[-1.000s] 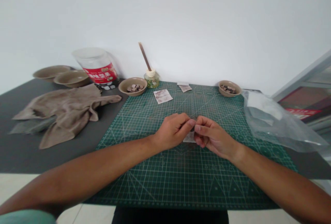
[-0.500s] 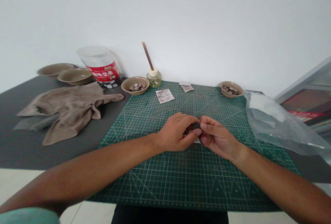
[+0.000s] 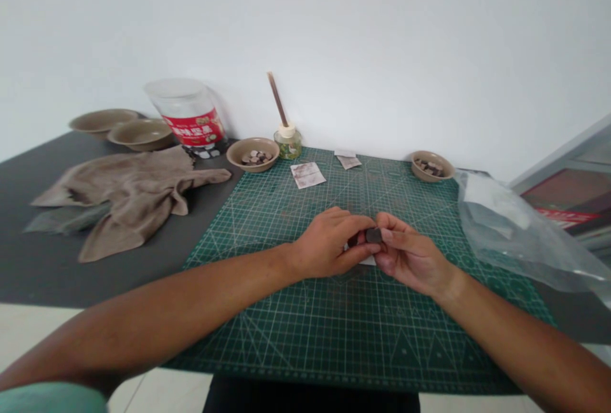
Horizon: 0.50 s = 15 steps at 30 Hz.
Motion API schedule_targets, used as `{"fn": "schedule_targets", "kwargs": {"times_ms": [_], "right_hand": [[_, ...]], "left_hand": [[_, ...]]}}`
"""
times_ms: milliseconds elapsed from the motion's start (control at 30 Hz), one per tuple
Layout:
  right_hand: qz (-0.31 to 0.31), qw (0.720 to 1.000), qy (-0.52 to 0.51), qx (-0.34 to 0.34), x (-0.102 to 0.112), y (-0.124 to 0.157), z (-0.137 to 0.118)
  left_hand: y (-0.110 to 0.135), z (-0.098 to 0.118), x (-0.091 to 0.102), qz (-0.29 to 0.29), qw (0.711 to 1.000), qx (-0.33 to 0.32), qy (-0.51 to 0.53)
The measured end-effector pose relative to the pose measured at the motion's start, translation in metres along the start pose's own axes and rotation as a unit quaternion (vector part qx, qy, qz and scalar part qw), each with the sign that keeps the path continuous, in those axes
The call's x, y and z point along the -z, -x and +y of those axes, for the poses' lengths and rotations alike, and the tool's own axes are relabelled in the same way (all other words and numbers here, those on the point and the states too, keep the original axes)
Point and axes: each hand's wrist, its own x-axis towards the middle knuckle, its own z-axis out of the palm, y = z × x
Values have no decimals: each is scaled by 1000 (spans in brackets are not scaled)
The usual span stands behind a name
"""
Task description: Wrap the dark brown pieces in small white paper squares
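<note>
Over the green cutting mat (image 3: 296,311), a small dark block (image 3: 373,235) is pinched between both hands. My left hand (image 3: 331,241) grips it from the left with thumb and forefinger, and another dark piece with a pale edge shows partly inside its curled fingers. From the right, my right hand (image 3: 413,254) holds the block's other side with its fingertips. Beneath the hands lies a piece of white paper (image 3: 368,261), mostly hidden. Farther back on the mat is a smudged white paper (image 3: 308,175).
Bowls of small pieces stand at the back left (image 3: 252,155) and back right (image 3: 432,167). A reed diffuser (image 3: 287,140), a plastic jar (image 3: 188,117), a crumpled brown cloth (image 3: 128,193) and more bowls (image 3: 140,135) are leftward. A clear plastic bag (image 3: 515,228) lies on the right.
The dark block shows more plainly between my fingertips, and my right hand has shifted slightly to the right. The whole view has moved a little.
</note>
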Motion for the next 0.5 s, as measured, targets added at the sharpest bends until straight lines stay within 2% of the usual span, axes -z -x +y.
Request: {"fn": "schedule_targets", "kwargs": {"times_ms": [200, 500], "right_hand": [[11, 1000, 19, 6, -3, 0, -2], [66, 996, 52, 36, -12, -2, 7]], "left_hand": [[0, -4, 1, -7, 1000, -14, -5], [-3, -2, -2, -10, 996, -27, -90]]}}
